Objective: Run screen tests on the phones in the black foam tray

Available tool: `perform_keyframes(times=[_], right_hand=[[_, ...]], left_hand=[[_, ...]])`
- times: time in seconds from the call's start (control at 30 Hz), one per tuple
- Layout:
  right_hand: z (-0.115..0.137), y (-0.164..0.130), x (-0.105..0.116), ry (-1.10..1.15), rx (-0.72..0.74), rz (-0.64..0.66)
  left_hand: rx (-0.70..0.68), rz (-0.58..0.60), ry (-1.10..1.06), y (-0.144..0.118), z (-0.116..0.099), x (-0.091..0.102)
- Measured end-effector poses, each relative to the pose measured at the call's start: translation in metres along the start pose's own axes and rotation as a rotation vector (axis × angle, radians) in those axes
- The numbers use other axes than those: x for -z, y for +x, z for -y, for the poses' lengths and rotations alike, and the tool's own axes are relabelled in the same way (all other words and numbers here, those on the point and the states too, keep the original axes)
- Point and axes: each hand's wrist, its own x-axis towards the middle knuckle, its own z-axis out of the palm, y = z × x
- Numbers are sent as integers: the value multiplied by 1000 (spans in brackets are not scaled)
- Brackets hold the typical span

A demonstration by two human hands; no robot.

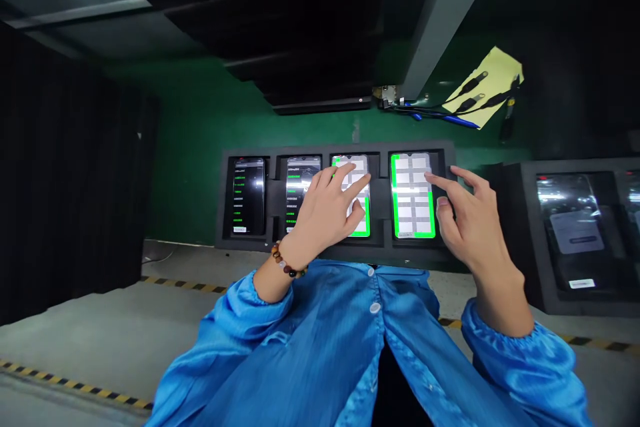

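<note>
With our left hand (323, 213) and right hand (467, 220) both open, gripping nothing, fingertips on the two green-bordered lit phones (413, 195) (in the black foam tray (250, 243)), we judge a sweeping finger might miss grid squares.

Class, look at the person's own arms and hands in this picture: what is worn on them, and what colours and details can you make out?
Both arms wear shiny bright blue sleeves gathered with elastic at the cuffs, part of a coat with white snap buttons down the front. The left hand has a beaded bracelet in brown, orange and dark beads at the wrist. The right hand is bare, with no gloves or rings visible.
</note>
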Motion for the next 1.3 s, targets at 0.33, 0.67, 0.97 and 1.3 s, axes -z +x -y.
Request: perform_keyframes(times=[0.33, 0.67, 0.97, 1.3], right_hand=[[-1, 30, -5, -9, -26, -31], [9, 37, -10, -12, 32, -40], [37, 49, -25, 28, 150, 51], [5, 34, -11, -15, -27, -52]], left_hand=[[89, 20, 69, 37, 1, 6], [201, -60, 77, 19, 7, 1], [374, -151, 108, 5, 6, -4], [360, -197, -4, 7, 8, -13]])
